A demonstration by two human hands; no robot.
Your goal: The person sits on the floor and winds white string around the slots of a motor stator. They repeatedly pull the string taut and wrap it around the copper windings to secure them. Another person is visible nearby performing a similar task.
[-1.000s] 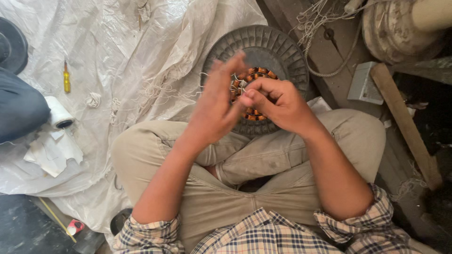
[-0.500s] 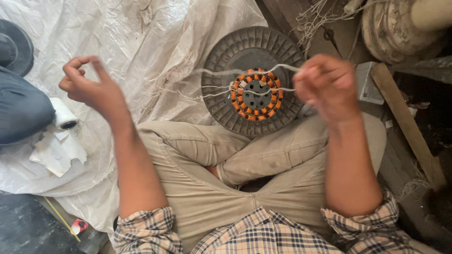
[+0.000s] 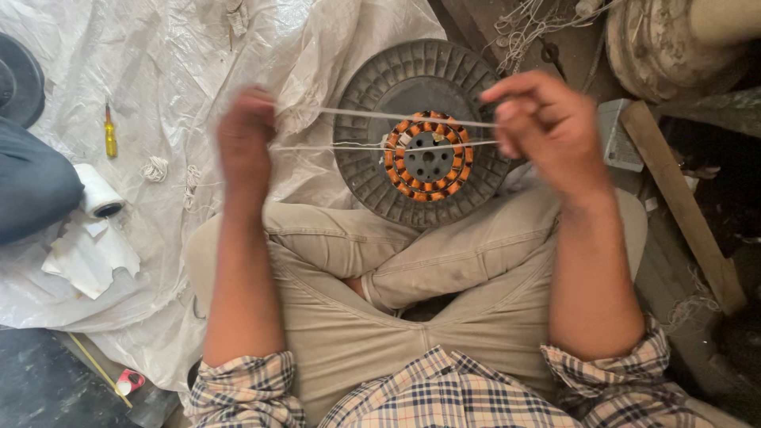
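I sit cross-legged. My left hand (image 3: 247, 147) and right hand (image 3: 547, 123) are raised and spread apart, each pinched shut on the white string (image 3: 396, 131), which runs taut between them. Just beyond and below it lies the stator (image 3: 428, 154) with orange windings. I judge this the tightening pull; next calls for steady, even tension.

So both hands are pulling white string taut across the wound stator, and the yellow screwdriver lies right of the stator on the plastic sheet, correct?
Not quite. In the head view the yellow screwdriver lies left of the stator, beyond the left hand. The rest holds: left and right hand stretch the white string.
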